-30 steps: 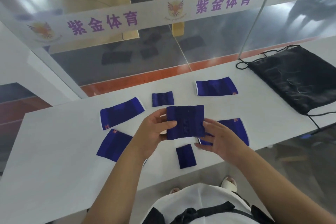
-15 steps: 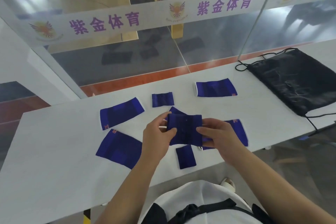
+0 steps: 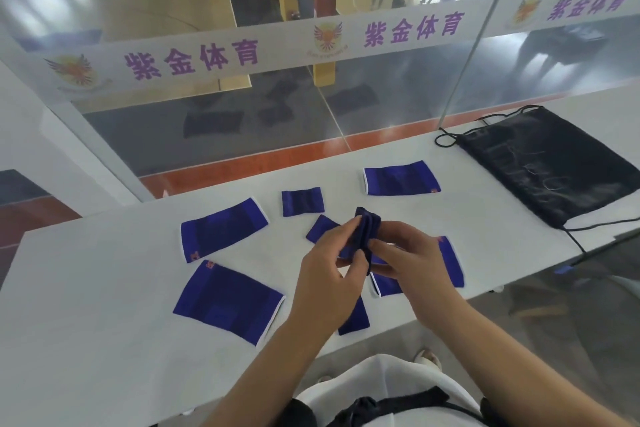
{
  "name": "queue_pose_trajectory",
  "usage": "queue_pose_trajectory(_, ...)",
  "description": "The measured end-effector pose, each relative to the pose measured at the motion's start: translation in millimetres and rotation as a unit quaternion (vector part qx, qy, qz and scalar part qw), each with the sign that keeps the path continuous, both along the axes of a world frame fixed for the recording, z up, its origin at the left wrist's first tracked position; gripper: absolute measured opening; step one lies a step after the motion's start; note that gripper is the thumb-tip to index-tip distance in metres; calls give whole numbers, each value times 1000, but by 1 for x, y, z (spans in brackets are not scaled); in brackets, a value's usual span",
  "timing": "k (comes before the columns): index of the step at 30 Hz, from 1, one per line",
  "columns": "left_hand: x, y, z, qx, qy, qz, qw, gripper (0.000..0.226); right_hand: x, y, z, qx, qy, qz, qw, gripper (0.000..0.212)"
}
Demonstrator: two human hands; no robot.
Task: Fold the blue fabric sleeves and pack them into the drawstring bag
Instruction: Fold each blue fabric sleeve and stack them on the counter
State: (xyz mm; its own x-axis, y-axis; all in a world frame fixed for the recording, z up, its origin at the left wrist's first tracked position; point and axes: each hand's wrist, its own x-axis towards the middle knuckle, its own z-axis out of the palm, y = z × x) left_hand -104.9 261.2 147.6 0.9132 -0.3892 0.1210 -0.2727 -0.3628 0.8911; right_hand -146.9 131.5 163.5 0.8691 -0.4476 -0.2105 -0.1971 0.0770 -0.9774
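My left hand (image 3: 329, 274) and my right hand (image 3: 412, 258) pinch a small blue sleeve (image 3: 367, 229) between them above the table, folded over into a narrow upright bundle. Flat on the white table (image 3: 86, 322) lie other blue sleeves: two large ones at the left (image 3: 221, 230) (image 3: 227, 302), one at the back (image 3: 401, 178), one partly under my right hand (image 3: 452, 263). Small pieces rest at the back middle (image 3: 302, 201), beside my left hand (image 3: 320, 227) and at the front edge (image 3: 356, 317). The black drawstring bag (image 3: 550, 163) lies flat at the right.
A glass partition with a white banner (image 3: 398, 35) runs along the table's far edge. The bag's cords (image 3: 446, 140) trail off its left corner and over the table's right end. The table's front edge is close to my body.
The held sleeve was spread flat between my hands a second ago. It is now folded in half into a narrow bundle, with both hands drawn together around it.
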Motion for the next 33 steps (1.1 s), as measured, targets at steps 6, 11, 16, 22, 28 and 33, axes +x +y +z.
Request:
queue_pose_trajectory(6, 7, 12, -7, 21, 11, -42, 999, 50, 5, 7, 2, 35, -10, 15, 999, 13)
queue_pose_trajectory(11, 27, 34, 2, -66, 122, -17, 990, 35, 5, 4, 2, 47, 7, 3, 999, 15)
queue_pose_trajectory(16, 38, 45, -5, -125, 265, -19, 956, 31, 7, -1, 5, 85, 21, 27, 996, 15)
queue_pose_trajectory(22, 22, 33, -28, -165, 320, -42, 932, 27, 2, -4, -6, 69, 47, 66, 994, 17)
queue_pose_trajectory(28, 11, 38, -63, -76, 372, -89, 921, 22, -7, -24, -31, -7, 134, 126, 983, 36)
queue_pose_trajectory(33, 0, 39, -80, -52, 411, -80, 906, 27, -16, -28, -55, -121, 248, 240, 931, 18)
